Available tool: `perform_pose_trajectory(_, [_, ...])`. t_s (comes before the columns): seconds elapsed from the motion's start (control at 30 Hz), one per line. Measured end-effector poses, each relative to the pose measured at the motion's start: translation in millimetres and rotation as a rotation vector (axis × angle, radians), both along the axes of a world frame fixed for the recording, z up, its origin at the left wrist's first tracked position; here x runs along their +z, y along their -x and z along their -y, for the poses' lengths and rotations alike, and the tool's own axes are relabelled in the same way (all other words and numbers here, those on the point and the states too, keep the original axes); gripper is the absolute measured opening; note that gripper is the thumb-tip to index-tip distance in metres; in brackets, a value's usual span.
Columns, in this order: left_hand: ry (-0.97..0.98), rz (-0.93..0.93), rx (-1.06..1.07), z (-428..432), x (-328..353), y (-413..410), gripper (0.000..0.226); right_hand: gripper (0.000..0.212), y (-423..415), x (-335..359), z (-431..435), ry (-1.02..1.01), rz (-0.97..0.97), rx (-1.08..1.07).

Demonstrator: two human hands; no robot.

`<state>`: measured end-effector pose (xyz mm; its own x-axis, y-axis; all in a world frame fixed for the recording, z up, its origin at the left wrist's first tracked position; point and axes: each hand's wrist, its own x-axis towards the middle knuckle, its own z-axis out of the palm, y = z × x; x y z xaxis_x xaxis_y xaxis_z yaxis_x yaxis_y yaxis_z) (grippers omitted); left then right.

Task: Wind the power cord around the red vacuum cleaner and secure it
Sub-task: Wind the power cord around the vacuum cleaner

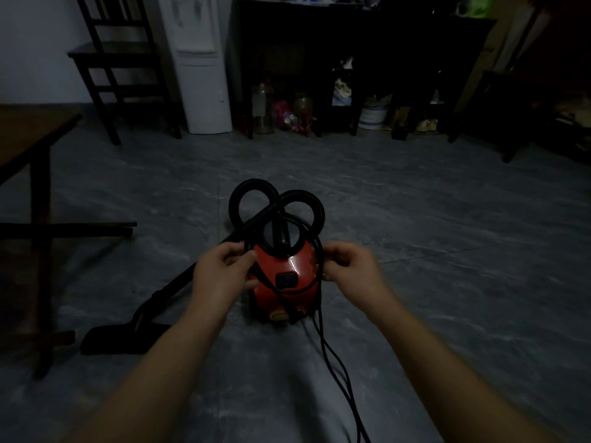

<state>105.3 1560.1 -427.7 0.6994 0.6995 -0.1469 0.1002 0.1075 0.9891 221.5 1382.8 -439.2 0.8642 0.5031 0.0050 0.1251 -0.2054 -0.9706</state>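
Note:
The red vacuum cleaner (284,276) stands on the grey floor in the middle of the head view, its black hose (252,187) looped in two coils behind it. A black power cord (332,362) circles the red body in several turns and trails toward me along the floor. My left hand (220,273) pinches the cord at the vacuum's left side. My right hand (348,266) grips the cord at its right side. The room is dim and the cord's plug is not visible.
The vacuum's black wand and floor head (124,337) lie on the floor to the left. A wooden table (35,135) stands at far left, a dark chair (118,59) and white appliance (201,65) behind, and a dark shelf unit (351,59) with jars at the back.

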Motion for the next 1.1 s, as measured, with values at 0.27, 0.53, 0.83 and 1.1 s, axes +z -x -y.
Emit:
perform_pose_trajectory(0.27, [0.036,0.028,0.030,-0.5,2.7,0.6,0.010,0.030,8.6,6.4,-1.6,-0.054,0.040,0.041])
perform_pose_trajectory(0.53, [-0.248,-0.122,-0.115,-8.0,-1.1,0.4,0.023,0.035,4.0,10.8,4.4,0.027,0.128,-0.034])
perform_pose_trajectory(0.83, [-0.146,-0.039,-0.183,-4.6,-0.6,-2.2,0.012,0.026,4.7,3.8,0.2,0.076,0.095,-0.009])
perform_pose_trajectory(1.1, [-0.211,-0.080,-0.139,-4.2,-1.3,-3.9,0.006,0.037,2.5,4.5,2.5,0.088,0.110,-0.059])
